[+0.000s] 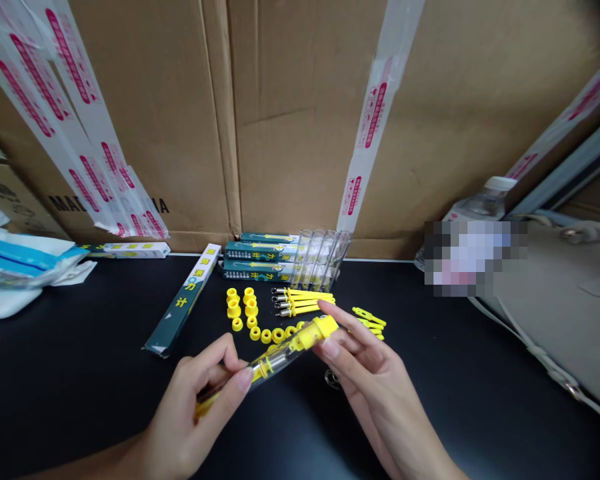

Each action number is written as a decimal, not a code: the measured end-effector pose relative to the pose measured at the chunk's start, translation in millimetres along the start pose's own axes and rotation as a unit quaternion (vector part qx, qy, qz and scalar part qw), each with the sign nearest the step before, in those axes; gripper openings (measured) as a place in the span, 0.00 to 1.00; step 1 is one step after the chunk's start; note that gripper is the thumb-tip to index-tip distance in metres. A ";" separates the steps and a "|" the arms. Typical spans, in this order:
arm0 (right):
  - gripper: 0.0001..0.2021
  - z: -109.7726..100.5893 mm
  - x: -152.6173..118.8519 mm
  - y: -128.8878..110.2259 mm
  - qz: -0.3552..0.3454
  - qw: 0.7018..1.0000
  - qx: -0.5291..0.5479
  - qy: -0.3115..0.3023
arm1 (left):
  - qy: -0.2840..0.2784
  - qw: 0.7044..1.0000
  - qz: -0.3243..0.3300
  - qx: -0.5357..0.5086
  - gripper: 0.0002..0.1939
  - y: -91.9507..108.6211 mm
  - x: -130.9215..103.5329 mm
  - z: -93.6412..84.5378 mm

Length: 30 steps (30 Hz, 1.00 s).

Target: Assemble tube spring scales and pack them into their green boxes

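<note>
A tubular spring scale [279, 358], clear with yellow parts and a spring inside, slants across the front of the table. My left hand [195, 393] is closed around its lower part, the thumb lying along the tube. At the raised end, my right hand [370, 367] pinches the yellow cap [325, 327] between thumb and fingers. Behind my hands lie several yellow collars and caps [233, 309], yellow rods with springs [307, 308] and small yellow pieces [370, 324]. Several clear tubes [317, 260] stand at the back. Metal rings [332, 379] lie partly hidden beside my right hand.
Stacked green-and-white boxes [255, 270] lie at the back, and another slim box [183, 303] lies aslant at left. A blue-and-white packet [25, 260] sits far left. At right are a plastic bottle [480, 200] and a beige bag [555, 300]. Large cartons [300, 133] wall off the back.
</note>
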State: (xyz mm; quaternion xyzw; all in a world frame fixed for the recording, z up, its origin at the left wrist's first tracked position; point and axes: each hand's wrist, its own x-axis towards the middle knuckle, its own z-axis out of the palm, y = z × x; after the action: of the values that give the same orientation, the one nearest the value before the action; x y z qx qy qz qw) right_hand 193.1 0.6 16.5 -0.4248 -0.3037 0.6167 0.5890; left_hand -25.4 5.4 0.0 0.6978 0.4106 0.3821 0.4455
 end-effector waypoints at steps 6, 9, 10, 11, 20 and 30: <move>0.26 -3.6 1.8 0.5 0.018 0.999 -0.012 -0.026 | -0.008 1.000 0.007 0.018 0.13 2.2 -0.7 -1.3; 0.22 -5.5 2.4 0.4 0.023 0.998 -0.012 -0.050 | -0.004 1.000 -0.006 0.015 0.14 5.6 -0.7 0.0; 0.21 -5.7 2.2 0.0 0.024 0.998 -0.008 -0.056 | -0.002 1.000 -0.012 0.013 0.15 7.2 -1.0 1.0; 0.21 -5.7 1.9 -0.5 0.025 0.998 -0.003 -0.059 | 0.005 1.000 -0.017 0.011 0.15 8.9 -1.4 2.3; 0.19 -2.7 -0.5 -3.3 0.024 0.996 0.030 -0.076 | 0.045 0.998 -0.021 -0.036 0.22 11.6 -3.3 -0.4; 0.19 -0.4 1.4 2.7 0.033 0.993 0.053 -0.095 | 0.006 0.993 0.068 -0.091 0.32 -6.5 -17.9 -13.5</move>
State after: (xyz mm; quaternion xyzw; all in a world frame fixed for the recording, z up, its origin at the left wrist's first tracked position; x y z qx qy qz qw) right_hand 192.3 1.6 13.7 -0.3418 -0.3109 0.6887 0.5588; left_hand -45.7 -5.0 -4.9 0.6779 0.3286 0.4515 0.4781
